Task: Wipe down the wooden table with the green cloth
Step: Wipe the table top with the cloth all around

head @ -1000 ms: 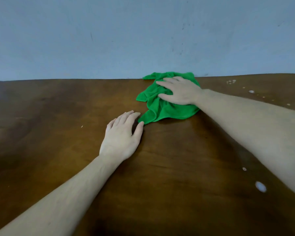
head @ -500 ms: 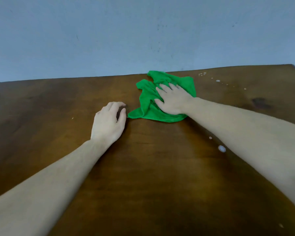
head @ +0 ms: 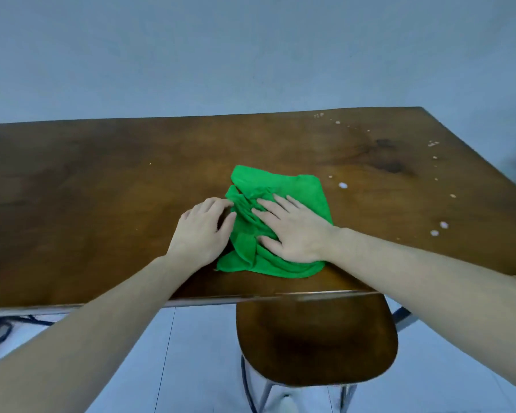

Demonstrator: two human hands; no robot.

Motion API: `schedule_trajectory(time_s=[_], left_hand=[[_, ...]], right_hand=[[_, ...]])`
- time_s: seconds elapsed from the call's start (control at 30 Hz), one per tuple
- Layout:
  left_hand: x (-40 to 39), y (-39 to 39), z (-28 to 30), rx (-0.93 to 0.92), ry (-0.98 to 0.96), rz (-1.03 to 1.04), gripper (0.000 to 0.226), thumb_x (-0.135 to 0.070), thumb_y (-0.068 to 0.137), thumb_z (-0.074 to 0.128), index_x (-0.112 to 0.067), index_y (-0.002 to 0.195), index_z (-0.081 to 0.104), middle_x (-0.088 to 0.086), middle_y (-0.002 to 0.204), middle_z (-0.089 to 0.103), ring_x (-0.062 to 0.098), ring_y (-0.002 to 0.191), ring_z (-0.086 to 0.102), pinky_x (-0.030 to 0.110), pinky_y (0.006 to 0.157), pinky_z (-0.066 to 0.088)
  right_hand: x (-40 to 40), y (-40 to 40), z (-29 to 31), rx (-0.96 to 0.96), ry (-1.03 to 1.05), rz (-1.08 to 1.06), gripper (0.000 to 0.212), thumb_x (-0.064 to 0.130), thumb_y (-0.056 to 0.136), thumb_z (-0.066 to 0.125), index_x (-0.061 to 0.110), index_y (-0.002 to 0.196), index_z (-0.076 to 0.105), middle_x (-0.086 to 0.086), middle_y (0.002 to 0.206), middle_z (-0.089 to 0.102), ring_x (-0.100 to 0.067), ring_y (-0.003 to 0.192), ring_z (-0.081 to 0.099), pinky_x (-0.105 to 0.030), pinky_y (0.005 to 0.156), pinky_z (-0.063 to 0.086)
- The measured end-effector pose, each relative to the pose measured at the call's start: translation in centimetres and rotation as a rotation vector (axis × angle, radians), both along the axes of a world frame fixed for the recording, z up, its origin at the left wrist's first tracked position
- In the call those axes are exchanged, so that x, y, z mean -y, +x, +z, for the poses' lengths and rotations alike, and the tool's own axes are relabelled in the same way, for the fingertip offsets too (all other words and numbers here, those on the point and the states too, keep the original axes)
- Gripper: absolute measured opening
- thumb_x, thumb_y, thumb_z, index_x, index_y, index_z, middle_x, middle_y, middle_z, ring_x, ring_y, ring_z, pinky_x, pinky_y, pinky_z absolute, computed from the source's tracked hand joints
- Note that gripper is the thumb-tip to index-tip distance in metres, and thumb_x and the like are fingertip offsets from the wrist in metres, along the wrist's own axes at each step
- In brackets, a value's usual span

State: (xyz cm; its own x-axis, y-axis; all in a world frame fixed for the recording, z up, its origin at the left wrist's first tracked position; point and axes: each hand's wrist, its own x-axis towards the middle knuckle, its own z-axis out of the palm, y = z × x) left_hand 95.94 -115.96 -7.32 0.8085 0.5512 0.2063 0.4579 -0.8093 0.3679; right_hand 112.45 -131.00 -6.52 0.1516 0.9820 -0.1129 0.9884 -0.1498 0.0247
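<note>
Right hand [head: 292, 234]: fingers straight, pressing flat on green cloth [head: 295, 186] — near table's [head: 87, 189] front edge.
Left hand [head: 201, 234]: relaxed, flat on wood — fingertips touching cloth's left edge.

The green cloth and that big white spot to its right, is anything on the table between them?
No. In the head view, only bare brown table lies between the green cloth and the white spot.

We see soft, even, dimmish light, faint shadows under the forearms, wide-angle bending at edges, slight blur throughout.
</note>
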Motion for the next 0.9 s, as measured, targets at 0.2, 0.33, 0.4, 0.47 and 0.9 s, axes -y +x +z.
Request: schedule_trajectory(time_s=[0.2,0.33,0.4,0.47,0.9], left_hand=[[4.0,-3.6,-0.5,0.005,-0.008,-0.049,0.035,-0.042,0.102,0.037,-0.026,0.128,0.054,-0.006,0.13,0.058,0.02,0.123,0.051,0.044,0.106,0.037],[5.7,-4.7,-0.5,0.001,0.019,-0.091,0.03,-0.041,0.099,0.044,-0.027,0.123,0.056,-0.009,0.127,0.059,0.017,0.121,0.053,0.043,0.107,0.037],[6.3,-5.0,-0.5,0.022,0.035,-0.111,0.025,-0.039,0.098,0.047,-0.028,0.118,0.058,-0.01,0.123,0.06,0.017,0.118,0.055,0.044,0.105,0.039],[6.8,-5.0,-0.5,0.027,0.032,-0.118,0.024,-0.041,0.097,0.046,-0.031,0.115,0.058,-0.012,0.122,0.059,0.015,0.117,0.054,0.046,0.106,0.039],[5.4,2.7,0.1,-0.022,-0.02,-0.061,0.031,-0.042,0.101,0.038,-0.031,0.123,0.056,-0.011,0.13,0.055,0.015,0.124,0.047,0.041,0.111,0.027]], right_hand=[[6.0,-5.8,-0.1,-0.006,0.066,0.054,0.081,0.068,0.094,0.022,0.023,0.16,0.012,-0.007,0.162,0.028,-0.032,0.148,0.021,-0.047,0.123,0.015],[8.9,-6.4,-0.2,-0.008,0.123,0.057,0.072,0.067,0.097,0.029,0.026,0.155,0.032,-0.002,0.146,0.043,-0.025,0.135,0.037,-0.045,0.111,0.035],[10.4,-5.5,0.2,-0.047,0.153,0.002,0.062,0.065,0.099,0.025,0.03,0.146,0.046,0.002,0.142,0.046,-0.021,0.131,0.041,-0.041,0.108,0.038],[11.8,-4.4,-0.1,-0.078,0.198,-0.081,0.064,0.067,0.098,0.022,0.024,0.132,0.056,0.0,0.143,0.046,-0.022,0.131,0.044,-0.042,0.108,0.038],[7.3,1.6,-0.4,-0.055,0.023,-0.214,0.075,0.079,0.09,0.007,0.045,0.157,0.002,0.007,0.168,-0.005,-0.025,0.154,-0.006,-0.054,0.123,0.0]])
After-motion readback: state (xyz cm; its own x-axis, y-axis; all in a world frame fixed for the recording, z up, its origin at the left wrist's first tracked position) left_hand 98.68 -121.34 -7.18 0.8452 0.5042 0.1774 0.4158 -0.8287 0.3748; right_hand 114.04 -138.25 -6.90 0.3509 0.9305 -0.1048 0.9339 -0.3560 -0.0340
